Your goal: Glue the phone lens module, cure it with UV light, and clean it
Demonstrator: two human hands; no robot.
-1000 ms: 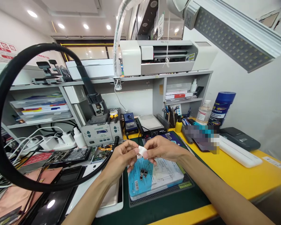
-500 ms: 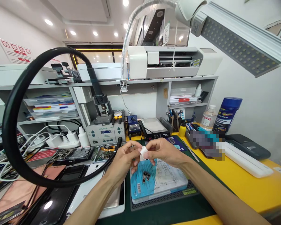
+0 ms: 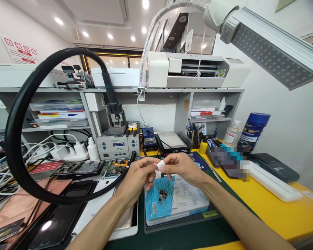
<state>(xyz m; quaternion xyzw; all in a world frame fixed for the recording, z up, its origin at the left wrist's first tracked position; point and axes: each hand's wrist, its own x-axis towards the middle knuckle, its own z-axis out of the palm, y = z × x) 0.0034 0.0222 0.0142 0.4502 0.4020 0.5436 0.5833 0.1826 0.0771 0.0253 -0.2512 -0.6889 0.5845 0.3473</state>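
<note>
Between my two hands is a small white piece, perhaps paper or tissue (image 3: 160,164). My right hand (image 3: 181,169) pinches it from the right with thumb and forefinger. My left hand (image 3: 143,172) is closed at its left edge, fingertips pressed together on it. Below them lies a blue and white flat box (image 3: 190,198) with a printed drawing and barcode. On its top rest several small dark camera modules (image 3: 162,195), apart from my hands. A dark perforated mat (image 3: 177,221) is under the box.
A thick black hose (image 3: 13,104) loops at the left, passing close to my left forearm. Phones and tablets (image 3: 65,208) crowd the left side. A hot air station (image 3: 117,147) and a heating plate (image 3: 172,140) stand behind. A blue spray can (image 3: 254,130) and a lamp (image 3: 273,48) are at right.
The view has shifted slightly. Both hands stay together over the box, and the white piece has turned a little between the fingers, showing a smaller shape.
</note>
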